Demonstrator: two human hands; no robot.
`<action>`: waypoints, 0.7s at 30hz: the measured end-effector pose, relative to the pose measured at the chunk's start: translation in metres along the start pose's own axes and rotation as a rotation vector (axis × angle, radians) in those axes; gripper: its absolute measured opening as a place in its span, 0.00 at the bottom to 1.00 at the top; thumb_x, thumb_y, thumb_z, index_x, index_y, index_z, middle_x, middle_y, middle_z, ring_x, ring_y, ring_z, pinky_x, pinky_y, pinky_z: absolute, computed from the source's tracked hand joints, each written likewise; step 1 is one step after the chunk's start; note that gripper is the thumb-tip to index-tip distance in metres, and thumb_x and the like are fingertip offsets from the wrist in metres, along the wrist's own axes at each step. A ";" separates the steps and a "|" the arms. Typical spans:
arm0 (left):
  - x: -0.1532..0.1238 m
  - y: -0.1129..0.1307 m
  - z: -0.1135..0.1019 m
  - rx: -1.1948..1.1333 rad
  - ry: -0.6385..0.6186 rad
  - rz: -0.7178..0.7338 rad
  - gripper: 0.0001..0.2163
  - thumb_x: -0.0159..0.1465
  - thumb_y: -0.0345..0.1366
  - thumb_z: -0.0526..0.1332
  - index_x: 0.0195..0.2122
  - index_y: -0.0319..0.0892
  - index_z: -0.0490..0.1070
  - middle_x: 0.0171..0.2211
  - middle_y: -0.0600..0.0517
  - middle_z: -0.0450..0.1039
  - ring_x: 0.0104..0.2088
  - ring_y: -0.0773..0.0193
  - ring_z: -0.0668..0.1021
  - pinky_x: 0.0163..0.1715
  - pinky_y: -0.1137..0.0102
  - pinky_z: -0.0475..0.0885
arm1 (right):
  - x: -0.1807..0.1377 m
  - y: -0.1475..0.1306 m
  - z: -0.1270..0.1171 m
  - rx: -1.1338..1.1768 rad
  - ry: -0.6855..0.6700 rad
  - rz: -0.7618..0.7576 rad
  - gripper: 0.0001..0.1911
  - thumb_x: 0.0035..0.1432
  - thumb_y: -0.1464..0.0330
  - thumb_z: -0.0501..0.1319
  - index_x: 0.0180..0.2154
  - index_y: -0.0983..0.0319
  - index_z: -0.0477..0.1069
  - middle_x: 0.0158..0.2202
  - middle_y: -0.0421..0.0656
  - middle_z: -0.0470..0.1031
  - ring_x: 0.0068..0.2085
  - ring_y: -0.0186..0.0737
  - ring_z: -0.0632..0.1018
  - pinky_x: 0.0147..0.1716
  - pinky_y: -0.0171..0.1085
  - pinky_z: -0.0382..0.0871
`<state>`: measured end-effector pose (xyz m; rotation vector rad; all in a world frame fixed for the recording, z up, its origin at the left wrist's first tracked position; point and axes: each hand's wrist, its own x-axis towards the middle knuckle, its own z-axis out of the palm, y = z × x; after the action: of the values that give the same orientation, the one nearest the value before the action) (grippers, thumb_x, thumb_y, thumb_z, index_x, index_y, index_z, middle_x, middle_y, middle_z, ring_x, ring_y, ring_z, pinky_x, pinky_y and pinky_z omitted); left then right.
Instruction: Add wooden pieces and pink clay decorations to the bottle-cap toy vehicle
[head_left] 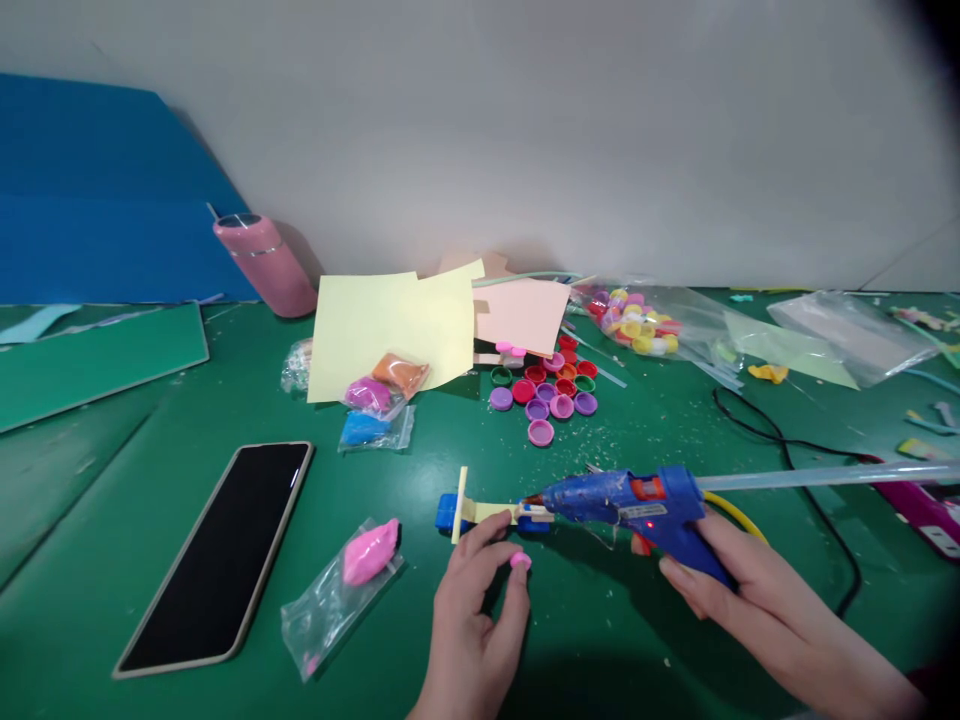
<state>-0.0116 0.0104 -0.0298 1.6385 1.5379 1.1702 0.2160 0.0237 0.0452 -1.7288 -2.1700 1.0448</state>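
Note:
My right hand (757,590) grips a blue hot glue gun (637,505) by its handle, with a small red light showing and a clear glue stick (825,478) out of its back. The gun's nozzle touches or hovers at the right end of a small craft piece (491,512), made of pale yellow strips with blue parts at both ends. My left hand (480,600) pinches a small pink lump (520,561) between thumb and finger; another fingertip rests by the craft piece. Left of it lies a clear bag with pink clay (371,552).
A phone (217,560) lies at left, a pink tumbler (266,265) behind it. Bottle caps (541,432) and clay bags (365,428) sit before yellow and pink sheets (390,325). A black cord (814,500) runs toward a magenta power strip (919,515) at right.

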 end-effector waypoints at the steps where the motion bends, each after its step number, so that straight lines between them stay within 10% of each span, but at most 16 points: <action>1: 0.000 0.000 0.000 -0.003 0.000 0.000 0.05 0.56 0.30 0.57 0.30 0.42 0.72 0.42 0.43 0.74 0.43 0.55 0.75 0.42 0.62 0.70 | 0.000 0.000 0.000 -0.002 -0.005 0.006 0.19 0.60 0.58 0.46 0.47 0.61 0.63 0.30 0.45 0.70 0.28 0.40 0.72 0.26 0.36 0.70; 9: -0.001 0.002 -0.001 -0.019 0.007 -0.002 0.05 0.56 0.30 0.57 0.30 0.42 0.72 0.42 0.43 0.74 0.43 0.54 0.75 0.42 0.62 0.70 | -0.004 -0.003 -0.005 -0.057 0.003 -0.012 0.18 0.59 0.58 0.48 0.47 0.57 0.66 0.42 0.47 0.72 0.36 0.44 0.74 0.32 0.38 0.72; 21: 0.000 0.001 0.000 -0.006 -0.002 0.004 0.05 0.56 0.30 0.57 0.30 0.42 0.72 0.42 0.43 0.74 0.43 0.54 0.75 0.42 0.61 0.70 | 0.001 -0.001 -0.001 0.042 0.063 0.001 0.16 0.58 0.59 0.50 0.43 0.60 0.66 0.32 0.45 0.73 0.28 0.40 0.73 0.24 0.34 0.70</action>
<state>-0.0112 0.0101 -0.0289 1.6387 1.5291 1.1744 0.2155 0.0246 0.0460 -1.7209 -2.0949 1.0149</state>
